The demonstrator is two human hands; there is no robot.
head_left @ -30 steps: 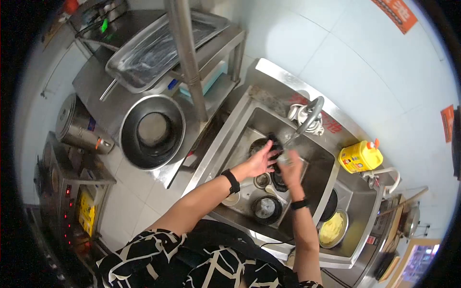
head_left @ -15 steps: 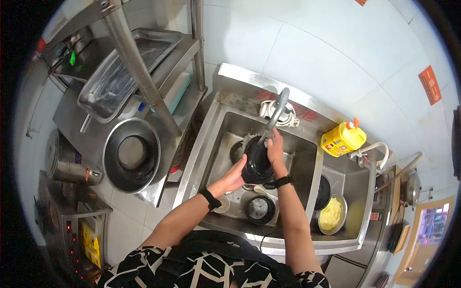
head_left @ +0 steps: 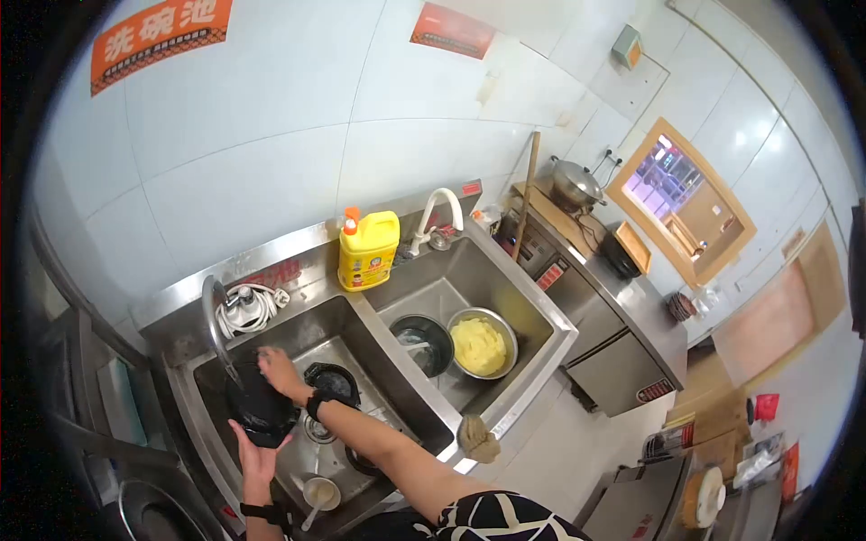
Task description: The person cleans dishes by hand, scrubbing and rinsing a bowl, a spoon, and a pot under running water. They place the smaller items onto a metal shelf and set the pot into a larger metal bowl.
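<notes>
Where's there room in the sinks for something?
In the right basin, a bare patch lies between the white tap, black pot and bowl of yellow food. The left basin looks crowded: left hand and right hand on a black container, dark dish and small cup nearby.

Right hand reaches forward, fingers bent; left hand sits nearer, thumb and fingers apart.

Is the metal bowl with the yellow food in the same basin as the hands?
No, the metal bowl sits across the divider from the left hand and right hand.
</notes>
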